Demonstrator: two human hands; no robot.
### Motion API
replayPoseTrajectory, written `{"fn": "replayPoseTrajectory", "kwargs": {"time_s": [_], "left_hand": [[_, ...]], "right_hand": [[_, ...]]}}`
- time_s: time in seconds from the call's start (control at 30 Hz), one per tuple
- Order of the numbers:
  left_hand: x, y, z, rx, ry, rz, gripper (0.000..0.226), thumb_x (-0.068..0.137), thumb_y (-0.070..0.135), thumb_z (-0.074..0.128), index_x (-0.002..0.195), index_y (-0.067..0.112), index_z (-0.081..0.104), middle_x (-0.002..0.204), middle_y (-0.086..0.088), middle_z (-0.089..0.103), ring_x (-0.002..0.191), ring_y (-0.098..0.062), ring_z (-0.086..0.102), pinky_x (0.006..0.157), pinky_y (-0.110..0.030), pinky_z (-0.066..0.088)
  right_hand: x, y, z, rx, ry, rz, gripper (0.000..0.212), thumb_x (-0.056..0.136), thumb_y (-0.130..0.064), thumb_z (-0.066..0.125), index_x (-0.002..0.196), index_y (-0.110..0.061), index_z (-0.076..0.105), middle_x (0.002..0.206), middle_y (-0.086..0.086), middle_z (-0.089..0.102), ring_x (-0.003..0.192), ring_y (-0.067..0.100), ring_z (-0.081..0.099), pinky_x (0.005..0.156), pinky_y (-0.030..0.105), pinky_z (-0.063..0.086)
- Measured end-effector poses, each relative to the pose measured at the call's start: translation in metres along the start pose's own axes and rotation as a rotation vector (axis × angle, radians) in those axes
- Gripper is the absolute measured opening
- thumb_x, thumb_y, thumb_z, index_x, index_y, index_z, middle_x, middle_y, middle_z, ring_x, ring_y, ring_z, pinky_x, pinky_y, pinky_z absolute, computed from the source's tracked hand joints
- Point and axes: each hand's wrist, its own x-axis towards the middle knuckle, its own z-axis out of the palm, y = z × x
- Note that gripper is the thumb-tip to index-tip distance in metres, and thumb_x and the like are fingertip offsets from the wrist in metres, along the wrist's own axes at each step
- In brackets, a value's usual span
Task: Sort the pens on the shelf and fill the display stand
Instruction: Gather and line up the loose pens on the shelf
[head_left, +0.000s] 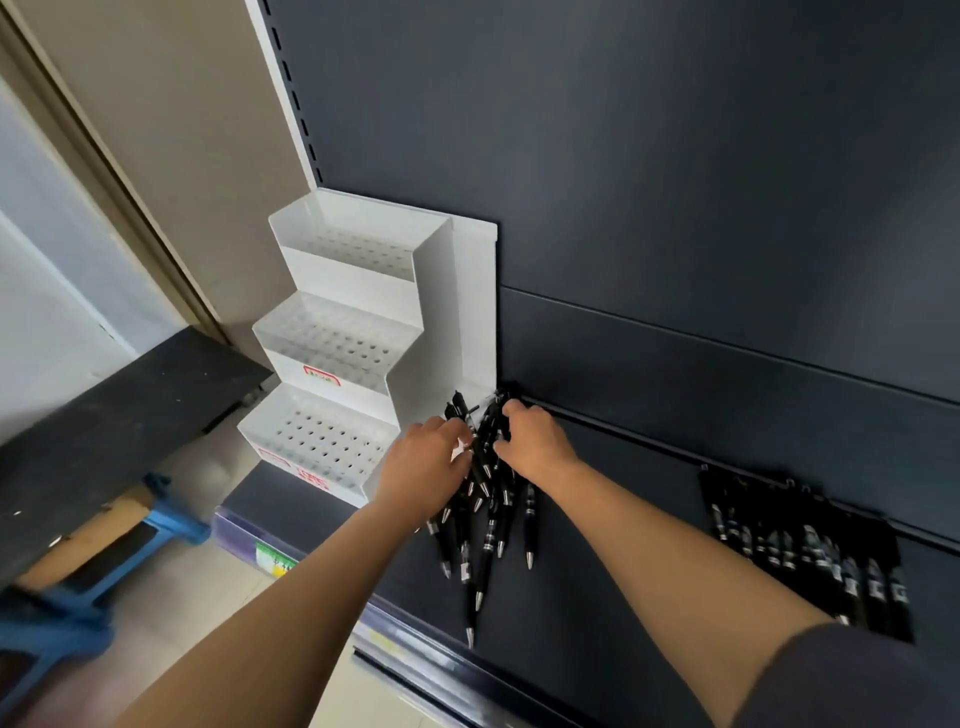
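A white three-tier display stand (332, 332) with rows of holes stands at the left end of the dark shelf (597, 597); its tiers hold no pens. Right beside it lies a loose bunch of black pens (488, 519) with silver tips pointing toward me. My left hand (423, 467) presses against the bunch from the left, and my right hand (535, 441) closes on it from the right. Both hands have their fingers wrapped into the pens' upper ends. A second heap of black pens (810, 551) lies further right on the shelf.
The shelf's dark back panel (675, 182) rises behind the stand. A price label strip (270, 558) runs along the shelf's front edge. To the left, below, are a dark bench top (104, 431) and a blue stool (166, 525) on the floor.
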Motion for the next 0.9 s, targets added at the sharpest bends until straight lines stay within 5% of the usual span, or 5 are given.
{"fn": "replayPoseTrajectory", "kwargs": {"time_s": [0.47, 0.73, 0.9], "left_hand": [[0.026, -0.016, -0.001, -0.12, -0.108, 0.183, 0.023, 0.091, 0.023, 0.052, 0.112, 0.019, 0.057, 0.11, -0.001, 0.058, 0.105, -0.02, 0.052, 0.088, -0.038, 0.046], [0.033, 0.02, 0.023, -0.018, -0.293, 0.24, 0.024, 0.09, 0.02, 0.049, 0.112, 0.017, 0.056, 0.108, -0.005, 0.06, 0.105, -0.024, 0.055, 0.084, -0.038, 0.049], [0.025, 0.03, 0.038, 0.146, -0.358, 0.24, 0.032, 0.09, 0.028, 0.049, 0.121, 0.018, 0.048, 0.118, -0.008, 0.055, 0.113, -0.028, 0.051, 0.086, -0.041, 0.048]], "right_hand": [[0.014, -0.017, 0.006, 0.054, 0.037, 0.245, 0.064, 0.092, -0.024, 0.052, 0.145, -0.011, 0.018, 0.114, 0.014, 0.06, 0.099, 0.031, 0.06, 0.067, 0.032, 0.043], [-0.026, 0.029, -0.019, 0.001, 0.029, 0.361, 0.027, 0.089, -0.03, 0.055, 0.108, -0.012, 0.053, 0.114, 0.01, 0.06, 0.101, 0.03, 0.059, 0.069, 0.031, 0.043], [-0.045, 0.045, -0.015, -0.037, 0.033, 0.438, 0.045, 0.087, -0.041, 0.06, 0.12, -0.014, 0.047, 0.121, 0.008, 0.058, 0.109, 0.03, 0.058, 0.07, 0.03, 0.041]]}}
